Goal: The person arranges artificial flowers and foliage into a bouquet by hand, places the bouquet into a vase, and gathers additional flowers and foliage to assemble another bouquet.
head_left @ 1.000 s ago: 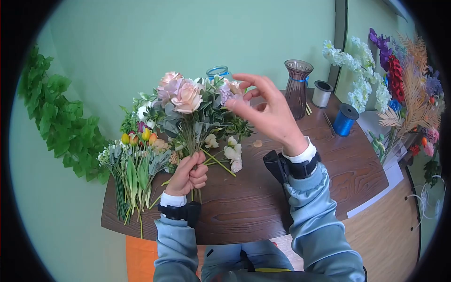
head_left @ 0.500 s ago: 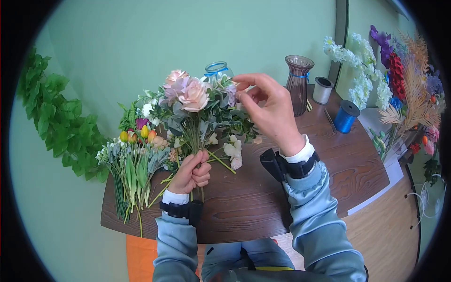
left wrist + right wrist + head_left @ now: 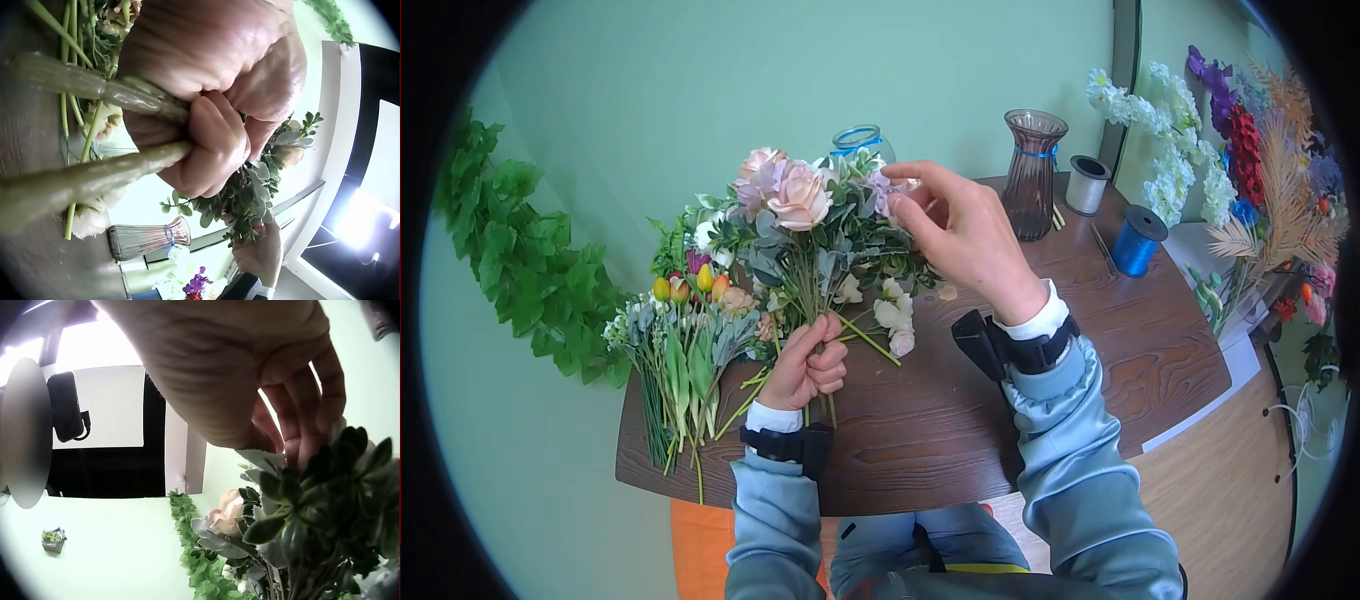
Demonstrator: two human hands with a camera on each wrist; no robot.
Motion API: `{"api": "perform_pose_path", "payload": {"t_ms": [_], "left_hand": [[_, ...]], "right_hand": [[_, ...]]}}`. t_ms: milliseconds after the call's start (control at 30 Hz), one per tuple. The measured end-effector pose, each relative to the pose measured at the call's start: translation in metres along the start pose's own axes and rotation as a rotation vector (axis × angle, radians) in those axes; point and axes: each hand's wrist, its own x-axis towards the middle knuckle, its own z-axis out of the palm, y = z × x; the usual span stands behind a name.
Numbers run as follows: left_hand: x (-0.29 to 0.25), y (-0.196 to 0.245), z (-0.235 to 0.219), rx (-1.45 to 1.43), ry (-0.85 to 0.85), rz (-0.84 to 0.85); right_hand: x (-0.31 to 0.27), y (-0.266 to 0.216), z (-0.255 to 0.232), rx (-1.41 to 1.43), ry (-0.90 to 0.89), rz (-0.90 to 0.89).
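Note:
My left hand (image 3: pixel 805 362) grips the gathered stems of a bouquet, its fingers curled round them; in the left wrist view two thick stems (image 3: pixel 94 178) stick out of the fist (image 3: pixel 206 100). Above it spread pale pink roses (image 3: pixel 802 196), lilac blooms and grey-green leaves (image 3: pixel 785 255). At the bouquet's right side my right hand (image 3: pixel 975 235) has its thumb and index finger bent around a small lilac flower (image 3: pixel 881 192). In the right wrist view that hand's fingertips (image 3: pixel 306 447) are partly hidden behind leaves (image 3: pixel 287 506).
Tulips (image 3: pixel 680 290) and other stems lie on the table (image 3: pixel 940 430) at left, white flowers (image 3: pixel 894 315) behind the bouquet. Farther back stand a glass jar (image 3: pixel 858 138), a purple vase (image 3: pixel 1030 180), a white spool (image 3: pixel 1087 187) and a blue spool (image 3: pixel 1138 245). More flowers (image 3: pixel 1250 170) stand right.
My right thumb and index finger, wider apart one second ago, have closed in on the lilac flower. The bouquet has shifted slightly, while my left hand keeps its hold on the stems.

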Motion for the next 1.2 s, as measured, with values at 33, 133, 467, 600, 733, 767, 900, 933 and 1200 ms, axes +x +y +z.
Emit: {"api": "perform_pose_path", "payload": {"t_ms": [33,133,467,600,733,767,900,933,1200], "left_hand": [[0.0001,0.0001,0.0010,0.002,0.008,0.003],[0.0000,0.0002,0.0017,0.027,0.029,0.004],[0.0003,-0.0020,0.0034,0.130,0.015,-0.012],[0.0000,-0.0023,0.0056,0.173,0.002,-0.032],[-0.0005,-0.0022,0.0033,0.126,-0.023,-0.038],[-0.0006,-0.0023,0.0030,0.110,-0.026,-0.040],[-0.0002,-0.0025,0.0032,0.112,-0.041,-0.050],[-0.0002,-0.0025,0.0046,0.117,-0.043,-0.055],[0.0000,-0.0037,0.0001,0.066,-0.059,-0.056]], "right_hand": [[-0.0002,0.0001,0.0001,0.000,-0.001,0.000],[-0.0012,0.0001,0.0013,-0.016,-0.032,-0.009],[-0.0004,0.0002,-0.0026,-0.185,-0.132,0.124],[-0.0013,-0.0003,-0.0044,-0.296,-0.103,0.115],[-0.0026,0.0014,-0.0035,-0.316,-0.096,0.099],[-0.0038,0.0025,-0.0018,-0.294,-0.075,0.069],[-0.0054,0.0062,0.0025,-0.274,-0.030,0.025],[-0.0053,0.0059,0.0031,-0.274,-0.029,0.025],[-0.0070,0.0052,0.0040,-0.298,-0.004,-0.017]]}}
